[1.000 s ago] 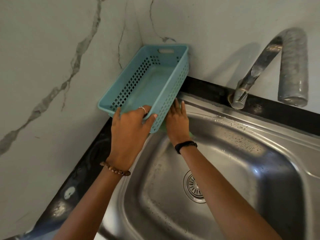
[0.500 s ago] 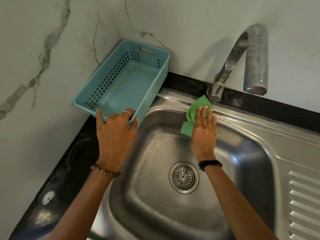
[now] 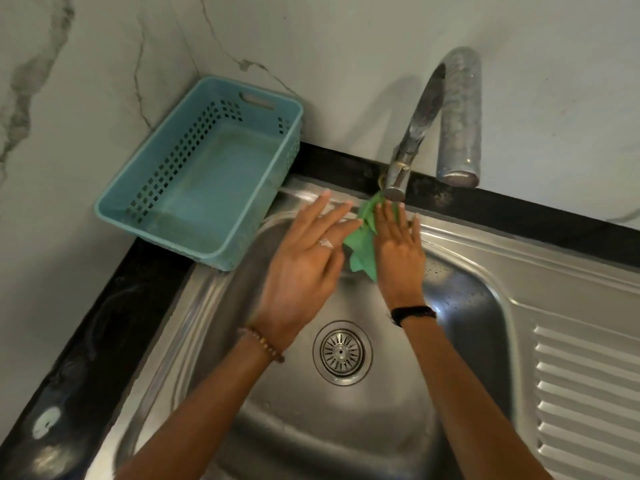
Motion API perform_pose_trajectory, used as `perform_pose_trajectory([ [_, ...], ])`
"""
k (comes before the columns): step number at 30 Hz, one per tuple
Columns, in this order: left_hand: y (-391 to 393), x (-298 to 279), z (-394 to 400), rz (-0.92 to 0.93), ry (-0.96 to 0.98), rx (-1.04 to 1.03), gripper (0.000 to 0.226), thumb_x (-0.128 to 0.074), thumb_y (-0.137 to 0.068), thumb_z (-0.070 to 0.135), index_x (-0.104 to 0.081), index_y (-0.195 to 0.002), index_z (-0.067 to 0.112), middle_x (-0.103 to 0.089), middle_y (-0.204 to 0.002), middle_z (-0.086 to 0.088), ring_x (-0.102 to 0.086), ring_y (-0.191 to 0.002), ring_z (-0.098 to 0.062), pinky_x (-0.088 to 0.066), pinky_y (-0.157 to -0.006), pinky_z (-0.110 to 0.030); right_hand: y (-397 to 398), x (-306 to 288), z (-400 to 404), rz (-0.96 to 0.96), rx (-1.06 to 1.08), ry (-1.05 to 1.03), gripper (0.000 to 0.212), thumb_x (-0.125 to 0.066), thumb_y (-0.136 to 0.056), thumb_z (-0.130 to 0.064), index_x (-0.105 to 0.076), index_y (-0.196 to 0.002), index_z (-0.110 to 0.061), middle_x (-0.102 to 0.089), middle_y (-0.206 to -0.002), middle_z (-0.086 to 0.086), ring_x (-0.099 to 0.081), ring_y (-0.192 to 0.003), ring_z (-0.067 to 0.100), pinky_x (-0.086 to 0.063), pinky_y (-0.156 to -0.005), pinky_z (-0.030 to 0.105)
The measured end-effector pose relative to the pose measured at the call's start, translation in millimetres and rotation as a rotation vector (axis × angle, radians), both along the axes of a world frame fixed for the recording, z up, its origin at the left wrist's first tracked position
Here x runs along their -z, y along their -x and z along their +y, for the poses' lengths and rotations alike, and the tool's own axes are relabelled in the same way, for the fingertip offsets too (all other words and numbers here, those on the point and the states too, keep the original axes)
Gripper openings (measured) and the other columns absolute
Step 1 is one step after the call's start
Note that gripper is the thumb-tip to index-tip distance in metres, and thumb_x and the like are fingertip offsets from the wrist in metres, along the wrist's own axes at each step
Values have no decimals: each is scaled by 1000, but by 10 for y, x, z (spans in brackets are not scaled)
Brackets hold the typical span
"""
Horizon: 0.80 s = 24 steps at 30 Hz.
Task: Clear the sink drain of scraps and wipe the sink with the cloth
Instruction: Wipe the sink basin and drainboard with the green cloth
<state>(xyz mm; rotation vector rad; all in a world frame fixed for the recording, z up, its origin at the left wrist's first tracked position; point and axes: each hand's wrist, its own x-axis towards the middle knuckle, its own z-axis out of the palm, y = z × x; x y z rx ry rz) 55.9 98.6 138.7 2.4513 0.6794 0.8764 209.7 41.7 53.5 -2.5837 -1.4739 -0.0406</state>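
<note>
A steel sink (image 3: 460,299) fills the lower view, and its round drain strainer (image 3: 342,352) sits bare in the basin's middle, with no scraps visible on it. My right hand (image 3: 398,251) lies flat on a green cloth (image 3: 362,247), pressing it against the sink's back rim below the tap's base. My left hand (image 3: 304,268) hovers just left of the cloth with fingers spread, slightly blurred, holding nothing. Part of the cloth is hidden under my right palm.
A light blue perforated basket (image 3: 194,181) stands on the black counter (image 3: 93,327) in the back left corner. A curved steel tap (image 3: 446,112) rises behind the sink. A ribbed drainboard (image 3: 585,393) lies to the right. Marble walls enclose the back and left.
My left hand has let go of the blue basket and swung right toward the cloth. My right hand has slid the cloth along the back rim toward the tap's base.
</note>
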Motion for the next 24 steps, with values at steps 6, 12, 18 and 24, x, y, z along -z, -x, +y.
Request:
perform_pose_trajectory([
  [6, -290, 730, 474, 454, 182, -69, 89, -60, -85, 20, 6, -145, 13, 12, -156, -8, 18, -138, -15, 6, -116, -36, -213, -58, -408, 31, 373, -53, 54, -39, -94, 0, -19, -145, -1, -18, -154, 20, -15, -144, 34, 0, -118, 41],
  [12, -79, 1008, 673, 489, 152, -118, 104, -66, -75, 12, 13, -142, 6, 11, -155, -15, 21, -137, -17, 14, -112, -29, 492, 64, 399, 30, 71, -105, 63, -31, -92, 8, -3, -147, -6, -1, -157, 17, 2, -145, 29, 12, -114, 38],
  [18, -108, 1051, 668, 443, 158, -178, 96, -59, -76, 12, 13, -140, 5, 5, -155, -18, 19, -136, -15, 12, -113, -29, 605, -49, 877, 102, -244, -73, 59, -49, -87, 1, -30, -142, -4, -23, -154, 15, -16, -144, 26, 3, -116, 31],
  [24, -72, 1105, 684, 481, 76, -161, 109, -66, -64, 8, 8, -143, 4, 6, -155, -18, 20, -136, -16, 19, -110, -24, 258, -13, 174, -86, -91, -91, 63, -76, -62, 8, -57, -121, 1, -63, -108, 21, -64, -94, 33, -55, -85, 42],
])
